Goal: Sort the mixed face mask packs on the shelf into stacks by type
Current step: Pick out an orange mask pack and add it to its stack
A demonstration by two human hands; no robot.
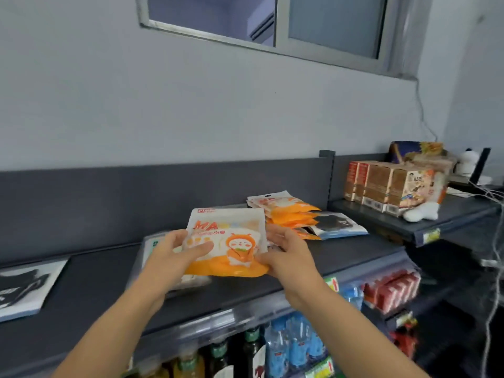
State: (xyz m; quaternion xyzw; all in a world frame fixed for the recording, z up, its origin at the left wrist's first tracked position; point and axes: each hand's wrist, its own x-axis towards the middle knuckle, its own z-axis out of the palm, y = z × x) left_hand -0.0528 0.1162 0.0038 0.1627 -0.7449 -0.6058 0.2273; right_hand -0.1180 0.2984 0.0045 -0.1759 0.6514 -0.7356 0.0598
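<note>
Both hands hold one orange and white mask pack [229, 241] with a cartoon figure, lifted just above the dark shelf [354, 249]. My left hand [177, 255] grips its left edge, thumb across the front. My right hand [286, 255] grips its right edge. Behind it to the right lies a stack of the same orange packs [289, 211], and a pack showing black masks [335, 225] leans against that stack. Under my left hand lie pale packs with a green mark [152, 246]. A black-mask pack [24, 285] lies at the far left.
A dark back panel [163, 192] runs behind the shelf. On the neighbouring shelf to the right stand brown cartons [387, 186] and a white soft toy [420, 211], with loose cables [491, 197] beyond. Bottles [289, 347] and red boxes [392, 290] fill the lower shelves.
</note>
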